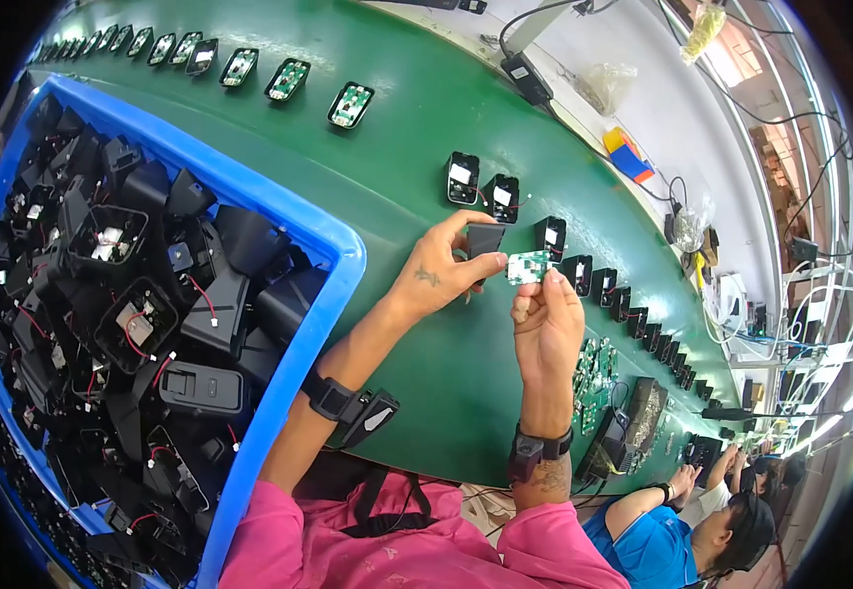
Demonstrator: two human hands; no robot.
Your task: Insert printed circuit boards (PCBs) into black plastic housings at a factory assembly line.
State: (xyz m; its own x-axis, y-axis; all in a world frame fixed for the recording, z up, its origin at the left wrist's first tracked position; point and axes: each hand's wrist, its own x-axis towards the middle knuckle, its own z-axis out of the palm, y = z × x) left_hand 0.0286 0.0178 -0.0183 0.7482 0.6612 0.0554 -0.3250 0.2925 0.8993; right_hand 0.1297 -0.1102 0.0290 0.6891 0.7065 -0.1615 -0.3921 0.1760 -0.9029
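Note:
My left hand (443,267) grips a small black plastic housing (485,239) above the green conveyor belt (397,147). Right beside it, my right hand (547,319) pinches a small green circuit board (528,266) between thumb and fingers. The board's edge sits against the housing's side. Both wrists wear black bands.
A blue bin (319,324) full of black housings with red wires fills the left. Rows of open housings with boards (351,105) lie along the belt. A stack of green boards (593,373) sits near my right arm. Another person in blue (682,535) works at lower right.

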